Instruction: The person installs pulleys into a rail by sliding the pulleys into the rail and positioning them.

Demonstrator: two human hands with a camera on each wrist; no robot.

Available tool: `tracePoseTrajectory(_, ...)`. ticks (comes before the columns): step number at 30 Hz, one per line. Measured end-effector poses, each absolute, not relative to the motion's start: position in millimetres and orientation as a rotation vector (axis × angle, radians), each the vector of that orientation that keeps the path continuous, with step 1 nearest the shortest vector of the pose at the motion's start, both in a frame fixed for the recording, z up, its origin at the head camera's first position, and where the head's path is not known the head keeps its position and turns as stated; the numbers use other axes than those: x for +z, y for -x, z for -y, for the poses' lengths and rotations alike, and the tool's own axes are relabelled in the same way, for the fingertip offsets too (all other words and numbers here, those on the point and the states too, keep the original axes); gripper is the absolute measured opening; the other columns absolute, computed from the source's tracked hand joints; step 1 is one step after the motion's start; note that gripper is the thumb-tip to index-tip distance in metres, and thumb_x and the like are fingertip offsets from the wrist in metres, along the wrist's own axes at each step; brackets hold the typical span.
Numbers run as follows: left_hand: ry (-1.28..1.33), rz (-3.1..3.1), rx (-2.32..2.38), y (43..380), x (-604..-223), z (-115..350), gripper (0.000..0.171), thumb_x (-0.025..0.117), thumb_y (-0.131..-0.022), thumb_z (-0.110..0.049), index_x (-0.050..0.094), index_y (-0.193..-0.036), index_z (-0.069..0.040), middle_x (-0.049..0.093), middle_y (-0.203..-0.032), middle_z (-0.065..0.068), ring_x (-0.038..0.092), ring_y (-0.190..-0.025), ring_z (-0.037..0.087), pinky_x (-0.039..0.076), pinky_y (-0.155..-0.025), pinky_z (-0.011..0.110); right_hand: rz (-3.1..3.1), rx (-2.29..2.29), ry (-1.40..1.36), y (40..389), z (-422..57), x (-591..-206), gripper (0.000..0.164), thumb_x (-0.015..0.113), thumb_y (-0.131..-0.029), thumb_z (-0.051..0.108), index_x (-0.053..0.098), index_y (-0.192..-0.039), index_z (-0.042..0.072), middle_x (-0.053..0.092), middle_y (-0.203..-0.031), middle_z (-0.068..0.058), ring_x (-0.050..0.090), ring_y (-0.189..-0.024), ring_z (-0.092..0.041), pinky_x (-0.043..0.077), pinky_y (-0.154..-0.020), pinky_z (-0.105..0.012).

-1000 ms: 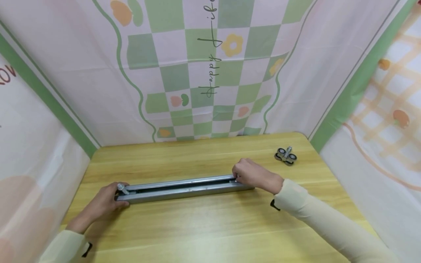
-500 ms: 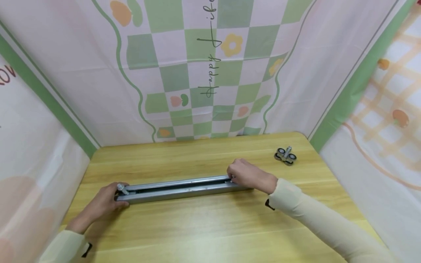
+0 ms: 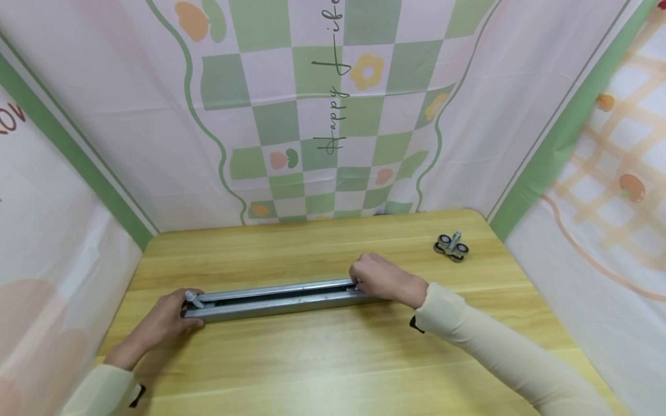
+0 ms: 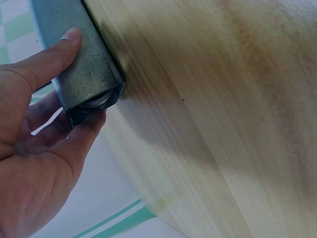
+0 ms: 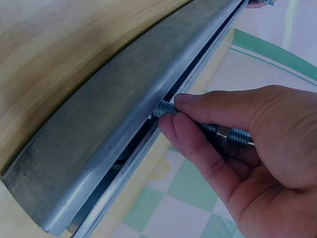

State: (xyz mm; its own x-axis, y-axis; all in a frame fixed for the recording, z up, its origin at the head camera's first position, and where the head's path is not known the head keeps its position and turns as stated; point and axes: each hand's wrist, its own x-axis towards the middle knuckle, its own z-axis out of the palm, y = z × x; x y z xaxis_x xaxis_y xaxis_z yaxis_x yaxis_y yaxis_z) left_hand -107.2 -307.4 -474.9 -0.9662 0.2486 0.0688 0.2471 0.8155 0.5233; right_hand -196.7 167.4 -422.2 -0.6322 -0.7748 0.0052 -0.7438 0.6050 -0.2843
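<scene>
A long grey metal rail (image 3: 291,307) with a slot along its top lies on the table. My left hand (image 3: 167,314) holds the rail's left end, the thumb along its near side in the left wrist view and fingers at the open end. A threaded bolt (image 3: 193,299) sticks up from the slot there, and part of a wheel (image 4: 96,101) shows inside that end. Farther right, my right hand (image 3: 386,279) pinches a second threaded bolt (image 5: 164,108) that rises out of the slot, a nut (image 5: 223,131) on its shank. Whatever this bolt joins inside the rail is mostly hidden.
A loose roller trolley (image 3: 451,247) with several wheels and an upright bolt sits at the table's back right. The wooden table (image 3: 312,370) meets patterned cloth (image 3: 317,121) behind, with more cloth on both sides.
My right hand has slid leftward along the rail, the pinched bolt travelling with it in the slot. The left hand, the rail and the loose trolley have stayed in place.
</scene>
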Motion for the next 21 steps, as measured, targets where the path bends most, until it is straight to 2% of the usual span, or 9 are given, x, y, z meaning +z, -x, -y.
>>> tracePoseTrajectory(4,-0.409,-2.994,0.866,107,-474,307,0.057,0.095,-0.075,-0.006,0.067,-0.121,0.012,0.073,-0.110,0.027,0.070,-0.104,0.044,0.058,-0.089,0.059,-2.718,-0.390,1.317,196,-163,-422,0.027,0.071,-0.087,-0.012,0.069,-0.070,0.009,0.049,-0.060,0.010,0.033,-0.055,-0.003,0.032,-0.052,-0.019)
tracePoseTrajectory(10,-0.392,-2.988,0.871,106,-473,307,0.057,0.095,-0.075,-0.007,0.067,-0.122,0.011,0.073,-0.111,0.026,0.070,-0.104,0.043,0.058,-0.090,0.059,-2.698,-0.413,1.352,194,-155,-421,0.044,0.067,-0.086,-0.015,0.047,-0.063,0.016,0.029,-0.061,0.010,0.024,-0.055,-0.004,0.022,-0.052,-0.021)
tracePoseTrajectory(12,-0.392,-2.988,0.870,106,-473,307,0.057,0.095,-0.076,-0.008,0.066,-0.122,0.011,0.073,-0.111,0.026,0.070,-0.104,0.043,0.058,-0.089,0.059,-2.695,-0.408,1.358,194,-152,-422,0.046,0.067,-0.086,-0.015,0.043,-0.063,0.017,0.027,-0.062,0.010,0.023,-0.055,-0.005,0.020,-0.052,-0.021)
tracePoseTrajectory(21,-0.407,-2.999,0.871,106,-475,308,0.057,0.095,-0.075,-0.007,0.067,-0.122,0.010,0.074,-0.109,0.025,0.071,-0.103,0.042,0.059,-0.088,0.058,-2.699,-0.392,1.361,192,-140,-423,0.040,0.070,-0.090,-0.011,0.053,-0.065,0.015,0.039,-0.060,0.010,0.029,-0.054,-0.004,0.025,-0.050,-0.019)
